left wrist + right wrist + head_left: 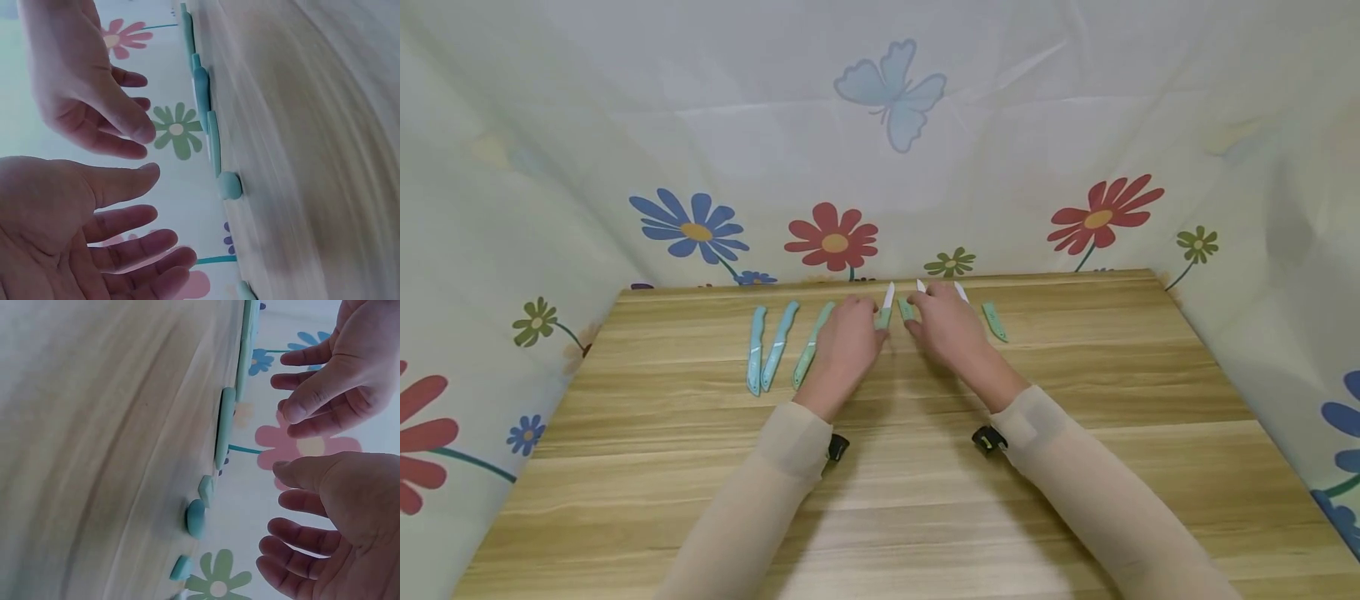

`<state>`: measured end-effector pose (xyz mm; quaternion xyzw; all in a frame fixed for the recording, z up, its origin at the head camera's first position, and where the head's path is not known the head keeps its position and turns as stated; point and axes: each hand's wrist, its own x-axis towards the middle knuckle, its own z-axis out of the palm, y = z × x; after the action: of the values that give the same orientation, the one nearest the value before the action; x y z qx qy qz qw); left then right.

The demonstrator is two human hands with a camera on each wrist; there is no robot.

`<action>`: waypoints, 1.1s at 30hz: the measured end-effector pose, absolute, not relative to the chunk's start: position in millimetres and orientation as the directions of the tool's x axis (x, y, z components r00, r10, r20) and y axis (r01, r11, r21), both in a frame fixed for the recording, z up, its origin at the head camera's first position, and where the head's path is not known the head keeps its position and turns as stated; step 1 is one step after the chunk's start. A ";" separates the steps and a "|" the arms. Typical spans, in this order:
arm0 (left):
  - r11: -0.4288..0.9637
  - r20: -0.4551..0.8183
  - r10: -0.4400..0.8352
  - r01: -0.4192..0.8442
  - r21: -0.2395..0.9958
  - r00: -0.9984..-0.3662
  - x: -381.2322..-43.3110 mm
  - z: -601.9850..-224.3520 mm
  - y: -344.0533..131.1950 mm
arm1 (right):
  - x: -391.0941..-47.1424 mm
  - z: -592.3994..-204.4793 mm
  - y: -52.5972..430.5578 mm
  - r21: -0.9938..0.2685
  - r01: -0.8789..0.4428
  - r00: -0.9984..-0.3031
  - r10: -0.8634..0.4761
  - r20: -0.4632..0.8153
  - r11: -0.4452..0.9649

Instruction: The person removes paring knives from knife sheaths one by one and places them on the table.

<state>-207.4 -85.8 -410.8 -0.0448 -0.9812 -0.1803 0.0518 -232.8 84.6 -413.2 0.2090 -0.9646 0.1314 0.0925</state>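
My left hand (850, 333) hovers over the table beside a green-handled paring knife (885, 317), whose white blade points to the back edge. Its fingers are loosely bent and parted, with nothing between them in the left wrist view. My right hand (951, 329) hovers just right of a green blade sheath (906, 310), fingers spread and relaxed in the right wrist view. Two more white blades, one blade (921, 286) and another blade (962, 292), show past the right hand, which hides their handles. Another green sheath (995, 322) lies farther right.
Left of the hands lie two sheathed blue knives, one blue knife (756, 350) beside another blue knife (780, 346), and a sheathed green knife (808, 354). A flower-print cloth (760, 125) rises behind the wooden table (917, 500) and along both sides.
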 end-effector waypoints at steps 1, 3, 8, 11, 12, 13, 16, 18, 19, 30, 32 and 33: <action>0.929 0.115 0.067 0.104 0.354 -0.991 -205.4 -410.1 -87.0 | -230.2 -412.9 85.4 -0.201 -0.441 -0.887 -0.391 0.246 0.875; 0.928 0.111 0.064 0.100 0.358 -0.992 -202.4 -409.3 -89.5 | -225.3 -413.1 87.2 -0.169 -0.465 -0.870 -0.412 0.271 0.869; 0.933 0.110 0.059 0.094 0.347 -0.992 -197.1 -408.0 -96.6 | -213.0 -412.5 89.1 -0.124 -0.506 -0.836 -0.450 0.315 0.853; 0.933 0.114 0.054 0.091 0.349 -0.992 -195.1 -406.6 -101.4 | -206.1 -411.5 89.7 -0.105 -0.530 -0.814 -0.471 0.340 0.841; 0.932 0.118 0.051 0.090 0.352 -0.992 -194.4 -405.9 -103.1 | -204.1 -411.3 90.0 -0.094 -0.539 -0.805 -0.479 0.350 0.837; 0.930 0.120 0.049 0.089 0.356 -0.992 -193.9 -405.2 -105.0 | -202.3 -411.1 90.2 -0.086 -0.548 -0.796 -0.487 0.359 0.832; 0.929 0.138 0.057 0.103 0.356 -0.989 -192.6 -402.8 -112.4 | -197.7 -410.8 90.6 -0.058 -0.579 -0.763 -0.515 0.391 0.813; 0.927 0.147 0.059 0.108 0.360 -0.987 -192.0 -400.6 -118.0 | -194.9 -410.4 90.4 -0.042 -0.596 -0.744 -0.532 0.405 0.802; 0.926 0.146 0.058 0.108 0.363 -0.988 -192.0 -399.3 -120.9 | -193.3 -410.1 90.3 -0.038 -0.603 -0.737 -0.538 0.408 0.797; 0.918 0.108 0.028 0.068 0.390 -0.994 -205.8 -388.1 -152.3 | -181.5 -406.5 86.6 -0.045 -0.607 -0.755 -0.559 0.344 0.793; 0.920 0.102 0.028 0.065 0.387 -0.994 -210.1 -388.0 -156.7 | -180.0 -406.9 85.8 -0.046 -0.610 -0.756 -0.563 0.334 0.791; 0.922 0.099 0.029 0.065 0.383 -0.995 -212.3 -388.1 -158.7 | -179.3 -407.4 85.5 -0.044 -0.612 -0.754 -0.566 0.332 0.790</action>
<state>-212.3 -158.7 -388.1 -0.0240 -0.9791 -0.1966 0.0459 -179.3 85.5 -407.4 0.3155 -0.9336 0.0751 0.1525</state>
